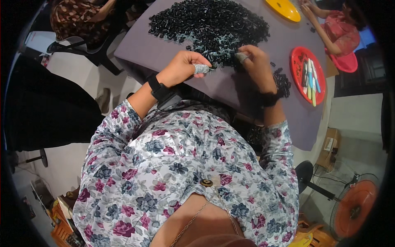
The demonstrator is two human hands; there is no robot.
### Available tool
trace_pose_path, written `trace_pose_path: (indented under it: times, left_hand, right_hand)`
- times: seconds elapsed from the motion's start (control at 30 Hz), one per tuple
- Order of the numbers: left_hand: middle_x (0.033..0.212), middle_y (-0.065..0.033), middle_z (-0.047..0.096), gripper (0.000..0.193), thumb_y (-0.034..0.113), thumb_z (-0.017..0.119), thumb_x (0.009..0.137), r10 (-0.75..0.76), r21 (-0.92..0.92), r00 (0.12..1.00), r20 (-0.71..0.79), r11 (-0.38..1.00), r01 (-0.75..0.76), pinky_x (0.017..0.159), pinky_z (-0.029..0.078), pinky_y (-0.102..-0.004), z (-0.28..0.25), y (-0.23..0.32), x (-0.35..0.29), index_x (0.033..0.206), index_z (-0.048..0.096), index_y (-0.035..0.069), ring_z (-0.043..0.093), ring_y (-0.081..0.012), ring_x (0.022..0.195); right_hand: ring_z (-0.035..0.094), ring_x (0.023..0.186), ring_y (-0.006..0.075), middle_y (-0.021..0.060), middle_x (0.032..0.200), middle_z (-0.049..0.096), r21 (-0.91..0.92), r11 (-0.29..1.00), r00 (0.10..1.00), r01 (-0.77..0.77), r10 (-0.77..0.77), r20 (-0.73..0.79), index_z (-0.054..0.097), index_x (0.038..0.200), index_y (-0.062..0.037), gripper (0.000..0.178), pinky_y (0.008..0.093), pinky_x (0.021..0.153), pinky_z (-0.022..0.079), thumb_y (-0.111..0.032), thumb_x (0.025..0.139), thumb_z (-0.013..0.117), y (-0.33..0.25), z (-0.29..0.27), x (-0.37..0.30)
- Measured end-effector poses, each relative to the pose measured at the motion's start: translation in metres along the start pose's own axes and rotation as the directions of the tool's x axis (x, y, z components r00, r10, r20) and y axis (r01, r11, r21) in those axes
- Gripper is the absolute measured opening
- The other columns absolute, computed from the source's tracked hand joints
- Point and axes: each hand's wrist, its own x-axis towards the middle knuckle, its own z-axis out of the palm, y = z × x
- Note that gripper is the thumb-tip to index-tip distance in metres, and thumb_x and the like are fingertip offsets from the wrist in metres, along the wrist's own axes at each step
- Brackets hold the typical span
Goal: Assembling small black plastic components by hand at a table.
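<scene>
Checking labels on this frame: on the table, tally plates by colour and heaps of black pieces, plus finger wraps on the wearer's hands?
Yellow plate: 1
Red plate: 1
Large heap and small heap of black pieces: 2
Grey finger wraps, one each on left hand and right hand: 2
Total: 6

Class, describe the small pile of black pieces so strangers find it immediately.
On the purplish-grey table, find the round red plate at the right. Just left of it, near the right hand, lies the small pile, smaller than the big black heap and separate from it.
</scene>
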Motion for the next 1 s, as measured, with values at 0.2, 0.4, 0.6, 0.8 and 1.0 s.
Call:
trace_pose_path:
  times: [0.2, 0.4, 0.6, 0.8, 1.0]
  left_hand:
    - [0.095, -0.0057, 0.072, 0.031, -0.013, 0.049, 0.088, 0.000, -0.032, 0.999, -0.032, 0.999, -0.001, 0.073, 0.057, -0.0223, 0.001, 0.006, -0.002, 0.106, 0.072, -0.002, 0.067, -0.0092, 0.078]
    - [0.095, -0.0062, 0.072, 0.030, -0.011, 0.049, 0.090, -0.029, -0.040, 0.998, -0.060, 0.999, 0.026, 0.072, 0.056, -0.0216, 0.001, 0.006, -0.004, 0.107, 0.072, -0.002, 0.066, -0.0089, 0.079]
    - [0.092, -0.0057, 0.072, 0.026, -0.009, 0.051, 0.093, -0.011, -0.020, 0.998, -0.069, 1.000, 0.010, 0.069, 0.055, -0.0209, 0.000, 0.006, -0.001, 0.107, 0.072, -0.001, 0.065, -0.0078, 0.075]
    - [0.090, -0.0052, 0.072, 0.021, -0.005, 0.054, 0.095, -0.017, -0.040, 0.997, -0.073, 0.999, 0.014, 0.068, 0.054, -0.0197, 0.004, 0.008, 0.000, 0.106, 0.072, -0.001, 0.065, -0.0070, 0.072]
    - [0.089, -0.0029, 0.071, 0.017, 0.000, 0.059, 0.097, -0.008, -0.082, 0.998, -0.059, 0.997, 0.003, 0.066, 0.052, -0.0180, 0.004, 0.010, 0.002, 0.108, 0.072, 0.000, 0.065, -0.0060, 0.073]
  right_hand:
    - [0.066, 0.077, 0.0272, 0.0141, 0.088, 0.068, -0.074, 0.996, 0.980, -0.054, 0.068, 0.188, 0.067, 0.104, 0.0014, 0.029, 0.0349, 0.071, 0.053, 0.004, 0.076, 0.070, 0.007, 0.000, 0.014]
    - [0.065, 0.073, 0.0259, 0.0124, 0.082, 0.067, 0.007, 1.000, 0.988, 0.004, -0.005, 0.155, 0.066, 0.103, 0.0022, 0.026, 0.0348, 0.069, 0.052, 0.007, 0.077, 0.067, 0.009, 0.010, 0.007]
    - [0.066, 0.072, 0.0161, 0.0085, 0.081, 0.067, 0.280, 0.939, 0.975, -0.200, 0.164, 0.148, 0.069, 0.107, 0.0007, 0.028, 0.0288, 0.065, 0.052, 0.007, 0.081, 0.065, 0.021, 0.008, -0.004]
    - [0.066, 0.073, 0.0101, 0.0019, 0.085, 0.068, 0.472, 0.857, 0.979, -0.205, 0.175, 0.108, 0.070, 0.107, 0.0017, 0.027, 0.0223, 0.064, 0.051, 0.012, 0.084, 0.060, 0.011, 0.007, -0.011]
    - [0.069, 0.084, 0.0107, 0.0031, 0.095, 0.071, 0.597, 0.766, 0.971, -0.238, 0.164, 0.177, 0.070, 0.114, 0.0002, 0.029, 0.0238, 0.071, 0.054, 0.007, 0.089, 0.057, 0.001, 0.002, -0.015]
